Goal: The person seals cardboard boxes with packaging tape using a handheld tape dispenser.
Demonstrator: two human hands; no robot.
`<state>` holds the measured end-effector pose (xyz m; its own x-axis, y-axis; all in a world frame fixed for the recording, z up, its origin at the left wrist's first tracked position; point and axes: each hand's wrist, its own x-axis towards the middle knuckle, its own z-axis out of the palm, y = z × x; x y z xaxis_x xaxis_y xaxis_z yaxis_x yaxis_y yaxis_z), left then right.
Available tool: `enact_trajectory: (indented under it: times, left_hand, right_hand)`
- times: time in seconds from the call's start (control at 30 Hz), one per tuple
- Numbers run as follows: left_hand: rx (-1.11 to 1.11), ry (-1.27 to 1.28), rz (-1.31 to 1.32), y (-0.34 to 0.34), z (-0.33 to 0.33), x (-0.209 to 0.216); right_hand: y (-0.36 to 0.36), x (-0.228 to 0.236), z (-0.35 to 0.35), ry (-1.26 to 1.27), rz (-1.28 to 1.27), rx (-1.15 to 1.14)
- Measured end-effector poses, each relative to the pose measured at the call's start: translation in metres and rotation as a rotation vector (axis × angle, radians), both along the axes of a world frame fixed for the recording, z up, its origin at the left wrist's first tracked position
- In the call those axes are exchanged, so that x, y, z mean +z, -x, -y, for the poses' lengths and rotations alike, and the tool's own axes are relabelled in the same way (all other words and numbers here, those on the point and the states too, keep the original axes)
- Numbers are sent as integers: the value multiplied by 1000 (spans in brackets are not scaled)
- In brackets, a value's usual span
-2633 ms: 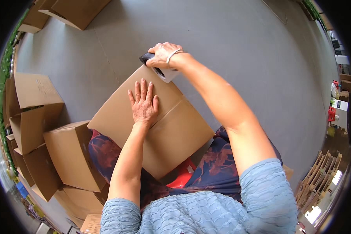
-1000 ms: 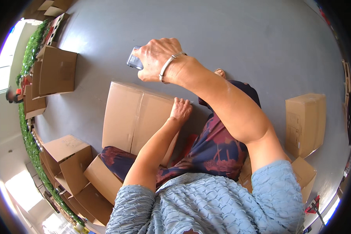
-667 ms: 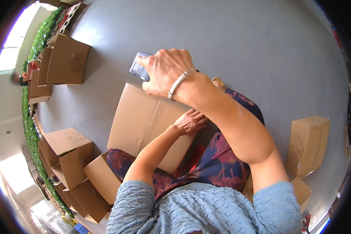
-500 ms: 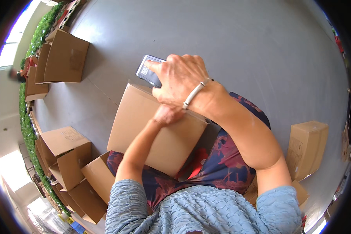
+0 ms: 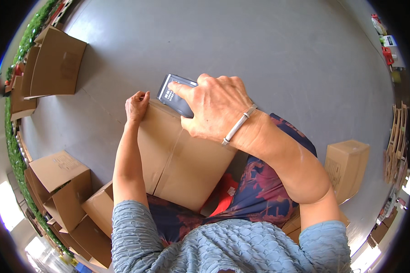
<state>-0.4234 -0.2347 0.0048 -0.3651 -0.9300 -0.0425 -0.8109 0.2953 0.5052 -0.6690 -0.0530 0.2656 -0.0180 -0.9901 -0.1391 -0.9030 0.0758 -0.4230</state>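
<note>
A closed brown cardboard box [image 5: 191,170] rests in front of me between my knees, a seam running along its upward face. At its far left corner, my left hand [image 5: 137,107] is closed, fingers curled over the edge. My right hand [image 5: 216,107] holds a dark handheld device [image 5: 175,98] with pale markings on its face, just above the box's far edge. Its index finger lies on that face. The device's underside is hidden, so I cannot tell whether it touches the box.
Open cardboard boxes [image 5: 59,63] stand at the far left, with more boxes [image 5: 61,170] nearer on that side. A closed carton [image 5: 346,166] stands to my right. Something red [image 5: 223,193] lies beside my leg. Wooden pallets [image 5: 396,143] lean at the right edge.
My left hand has moved from beneath the right one to the box's far left corner. The box now shows a seam on its upward face. The device has shifted slightly nearer me.
</note>
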Motion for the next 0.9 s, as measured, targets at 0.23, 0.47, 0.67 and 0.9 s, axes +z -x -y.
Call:
enact_trajectory:
  times: [0.23, 0.47, 0.67, 0.9]
  left_hand:
    - [74, 146, 175, -2, -2, -9]
    - [157, 173, 249, -27, -45, -20]
    - [198, 167, 390, -47, -193, -27]
    - [845, -70, 414, -120, -356, -24]
  right_hand:
    - [0, -4, 4, -76, -20, 0]
    - [-6, -2, 1, -62, -13, 51]
    - [-1, -1, -4, -65, -25, 37]
    - [-17, -4, -16, -52, -39, 118]
